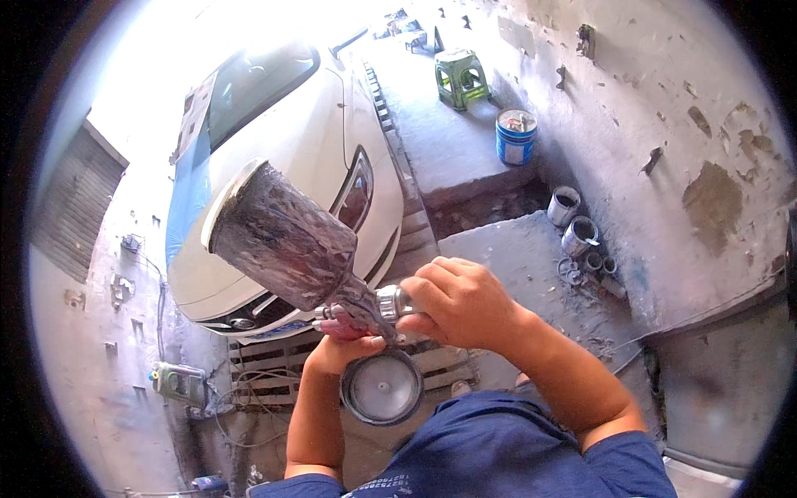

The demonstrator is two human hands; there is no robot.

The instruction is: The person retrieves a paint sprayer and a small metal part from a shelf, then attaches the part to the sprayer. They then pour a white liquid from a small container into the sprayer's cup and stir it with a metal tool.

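A paint-stained spray gun [353, 303] with a large grey-brown cup [286, 236] tilts toward the upper left in front of me. My left hand [342, 349] holds the gun from below, its fingers closed round the lower part. Closed on the silver metal fitting [390, 303] at the gun's side is my right hand [461, 303]. Just below the left hand shows a round grey disc [382, 388] with a dark rim and a small centre knob. Whether the left hand touches this disc, I cannot tell.
Beyond the gun stands a white car [290, 141], with blue sheeting [189, 195] along one side. To the right are a green stool [462, 79], a blue bucket [515, 137], paint cans [579, 236] and a rough wall [656, 100]. A greenish jug [178, 383] and hoses lie at left.
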